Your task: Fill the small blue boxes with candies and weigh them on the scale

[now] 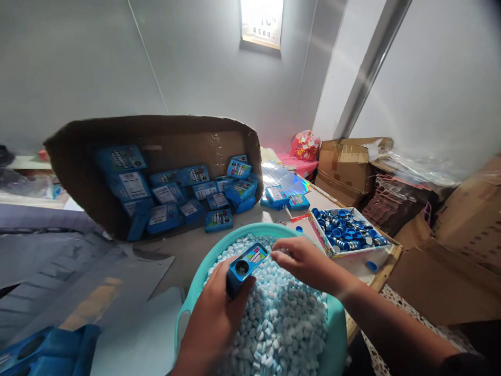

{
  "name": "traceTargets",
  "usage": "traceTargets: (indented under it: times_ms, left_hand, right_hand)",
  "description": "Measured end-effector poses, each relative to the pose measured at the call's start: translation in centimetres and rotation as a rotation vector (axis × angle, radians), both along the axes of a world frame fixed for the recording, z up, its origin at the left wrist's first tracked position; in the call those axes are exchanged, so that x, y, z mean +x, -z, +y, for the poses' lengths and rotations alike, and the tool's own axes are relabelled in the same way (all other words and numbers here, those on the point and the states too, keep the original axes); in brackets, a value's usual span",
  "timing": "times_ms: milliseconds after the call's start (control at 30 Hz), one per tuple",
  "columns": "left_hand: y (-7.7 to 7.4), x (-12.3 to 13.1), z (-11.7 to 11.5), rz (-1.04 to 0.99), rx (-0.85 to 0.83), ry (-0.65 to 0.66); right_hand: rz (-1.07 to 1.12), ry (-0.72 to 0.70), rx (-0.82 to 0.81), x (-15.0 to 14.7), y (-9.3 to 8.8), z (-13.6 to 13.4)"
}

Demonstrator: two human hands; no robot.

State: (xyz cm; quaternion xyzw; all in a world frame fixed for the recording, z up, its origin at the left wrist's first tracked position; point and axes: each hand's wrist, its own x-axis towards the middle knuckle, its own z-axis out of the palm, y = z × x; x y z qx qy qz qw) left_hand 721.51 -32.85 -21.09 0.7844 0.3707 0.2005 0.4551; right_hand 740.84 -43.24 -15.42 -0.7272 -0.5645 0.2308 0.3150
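Note:
My left hand [219, 308] is wrapped round a small blue candy box [252, 259] with a printed label and a round dark opening at its near end. The box is tilted above a teal tub [195, 269] heaped with pale blue and white candy tablets [276, 313]. Just right of the box's far end, my right hand [299, 261] hovers over the tablets with its fingers curled together. Whatever those fingers may hold is too hidden to make out.
Behind the tub, a cardboard carton [176, 143] lies on its side with several blue boxes [164, 216] in it. More blue boxes [277, 196] lie beside it. A shallow tray [326, 245] of blue caps [346, 230] stands right. Brown cartons [344, 167] stack beyond.

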Motion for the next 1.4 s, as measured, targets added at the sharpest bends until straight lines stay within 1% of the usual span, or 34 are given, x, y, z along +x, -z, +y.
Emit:
traceTargets:
  times_ms: [100,200,300,400,500,633,767,933,1133,1300,1400]
  left_hand:
    - [-0.7,-0.1,-0.6,-0.019,0.025,-0.005]
    - [-1.2,-0.1,-0.9,-0.056,0.044,-0.010]
    - [-1.4,0.0,-0.7,-0.050,0.067,0.029]
    - [-1.3,0.1,-0.5,-0.048,0.098,0.081]
    - [-1.2,0.1,-0.5,-0.069,0.117,0.108]
    - [-1.3,0.0,-0.8,-0.075,0.098,0.096]
    - [-1.2,0.1,-0.7,-0.060,0.086,0.097]
    - [-1.3,0.3,-0.8,-0.044,0.103,0.062]
    - [-1.9,0.3,-1.1,-0.026,0.091,0.030]
    - [-1.8,0.4,-1.0,-0.058,0.150,0.051]
    - [-1.8,0.5,-0.8,-0.060,0.152,0.070]
  right_hand:
    - [0.386,0.083,0.218,-1.0,-1.4,1.1]
    - [0.749,0.086,0.383,-2.5,-2.1,3.3]
    - [1.043,0.108,0.462,-4.1,-2.5,5.2]
    - [1.194,0.150,0.467,-5.5,-2.7,6.4]
    - [1.252,0.208,0.490,-6.4,-2.6,6.8]
    - [1.273,0.252,0.525,-6.7,-2.1,6.8]
    - [1.280,0.241,0.504,-6.7,-1.9,6.6]
    - [1.268,0.241,0.473,-6.7,-2.0,6.6]
    - [1.308,0.142,0.492,-6.6,-2.1,6.3]
    - [1.189,0.057,0.492,-6.8,-2.1,6.0]
    - [1.127,0.009,0.499,-7.1,-1.9,6.0]
